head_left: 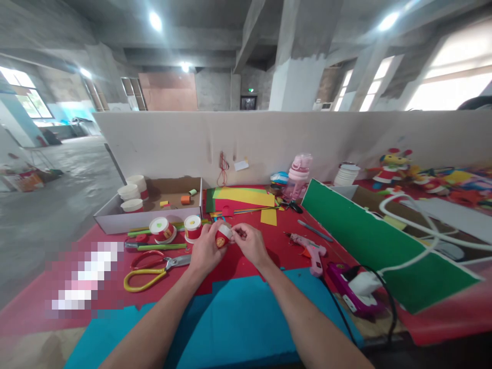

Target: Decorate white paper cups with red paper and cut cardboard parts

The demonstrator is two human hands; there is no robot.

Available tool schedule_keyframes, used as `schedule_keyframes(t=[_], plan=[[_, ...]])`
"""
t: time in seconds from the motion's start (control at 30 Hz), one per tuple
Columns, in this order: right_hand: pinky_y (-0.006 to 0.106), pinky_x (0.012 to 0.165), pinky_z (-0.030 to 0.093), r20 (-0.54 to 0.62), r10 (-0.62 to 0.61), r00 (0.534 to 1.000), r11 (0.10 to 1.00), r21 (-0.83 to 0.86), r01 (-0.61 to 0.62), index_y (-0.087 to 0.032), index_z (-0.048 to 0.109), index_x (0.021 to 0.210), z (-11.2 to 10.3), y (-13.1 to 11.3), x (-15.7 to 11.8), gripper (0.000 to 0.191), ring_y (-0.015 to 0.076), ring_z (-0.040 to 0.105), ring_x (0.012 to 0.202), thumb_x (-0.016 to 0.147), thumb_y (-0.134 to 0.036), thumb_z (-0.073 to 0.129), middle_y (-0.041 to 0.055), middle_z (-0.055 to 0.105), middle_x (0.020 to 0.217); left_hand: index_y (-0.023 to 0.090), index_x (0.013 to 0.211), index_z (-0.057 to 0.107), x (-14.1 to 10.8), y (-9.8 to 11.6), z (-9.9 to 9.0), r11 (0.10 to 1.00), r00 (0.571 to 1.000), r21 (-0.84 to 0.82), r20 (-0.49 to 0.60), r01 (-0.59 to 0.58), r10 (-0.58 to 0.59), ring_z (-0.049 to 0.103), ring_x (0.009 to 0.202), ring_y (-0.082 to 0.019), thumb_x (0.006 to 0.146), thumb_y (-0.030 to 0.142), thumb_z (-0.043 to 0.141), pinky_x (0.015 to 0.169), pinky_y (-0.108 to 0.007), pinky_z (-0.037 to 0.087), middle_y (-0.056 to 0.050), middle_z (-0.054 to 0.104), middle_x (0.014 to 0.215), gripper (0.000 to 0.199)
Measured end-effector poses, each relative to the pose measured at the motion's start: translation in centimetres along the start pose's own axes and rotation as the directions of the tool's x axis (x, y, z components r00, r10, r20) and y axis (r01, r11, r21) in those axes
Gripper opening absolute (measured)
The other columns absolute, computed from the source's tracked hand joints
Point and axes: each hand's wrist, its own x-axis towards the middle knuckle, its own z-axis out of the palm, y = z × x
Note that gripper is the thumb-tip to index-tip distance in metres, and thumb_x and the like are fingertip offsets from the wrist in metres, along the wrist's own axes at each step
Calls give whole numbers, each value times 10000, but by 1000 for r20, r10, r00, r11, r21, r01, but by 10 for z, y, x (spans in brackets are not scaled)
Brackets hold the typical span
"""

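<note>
My left hand (206, 249) is wrapped round a small red-and-white paper cup (223, 236) with a gold emblem, held tilted above the red table. At the cup's right edge, my right hand (250, 245) has its fingertips pinched together; whatever they hold is too small to make out. Two more red-and-white cups, a left one (162, 229) and a right one (192, 227), stand upside down left of my hands. Scissors (154, 269) with one red and one yellow handle lie close to my left wrist.
A pink glue gun (310, 250) lies to the right, near a purple power strip (355, 292). A white-sided box (148, 221) stands back left; a green-sided box (376, 246) stands on the right. Coloured paper sheets (246, 199) lie behind my hands. Blue foam (238, 328) covers the front edge.
</note>
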Motion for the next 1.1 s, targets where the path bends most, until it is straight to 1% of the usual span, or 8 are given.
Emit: schedule_keyframes(t=[0.3,0.5,0.57,0.63,0.73,0.8,0.93,1.1], plan=[[298,669,435,-213,-6,977,982,-184,-34,-196,551,797,22,1,-3,154,198,570,751,854,-189,408,65,626,803,272,1232,459,-2,12,7,999,997,45,-73,25,-21,603,891,-217,787,241,578,691,-290,472,-70,492,1082,461],[305,679,429,-323,15,946,988,-139,-64,-191,531,805,27,-2,-5,158,203,554,757,877,-193,390,64,605,802,263,1164,502,-2,15,14,1000,992,-16,-125,9,-11,585,855,-206,812,246,557,682,-300,485,-68,480,1053,357],[303,711,438,-296,-66,953,988,-153,21,-193,532,829,20,-5,-4,166,198,549,794,897,-193,381,68,594,838,241,1108,520,0,12,13,993,984,-102,-177,-50,32,568,935,-210,791,221,580,773,-320,494,-66,489,1048,323],[301,760,445,-193,-188,963,972,-174,155,-197,539,862,11,-7,-2,176,191,545,849,914,-183,372,74,580,894,221,1028,547,2,5,11,979,973,-164,-217,-121,84,538,1032,-217,761,207,613,884,-349,473,-72,497,1077,276],[302,808,450,8,-315,949,935,-169,312,-204,552,883,-1,-7,1,188,185,547,894,923,-164,373,74,568,929,212,938,611,6,-6,6,968,963,-145,-211,-203,170,464,1181,-246,784,245,609,1000,-414,403,-95,464,1244,158],[305,832,457,55,-335,940,931,-131,340,-207,559,909,-5,-6,2,171,183,555,919,924,-174,392,73,573,952,216,914,647,6,-11,4,967,958,-100,-193,-234,212,424,1239,-257,837,251,551,1021,-441,378,-89,418,1350,128],[267,721,498,-59,-198,978,980,-44,195,-207,552,966,-4,0,2,132,168,590,834,913,-289,464,65,595,939,221,953,659,5,-10,0,960,941,38,-192,-277,279,381,1281,-263,874,200,475,1029,-463,359,-66,409,1417,202],[216,525,449,125,24,992,998,-57,-17,-203,569,770,-6,6,2,257,115,553,504,900,-396,459,-32,542,597,267,1096,634,1,-4,-1,947,949,167,-110,-274,295,341,1301,-275,867,168,464,1053,-500,318,-32,477,1393,303]])
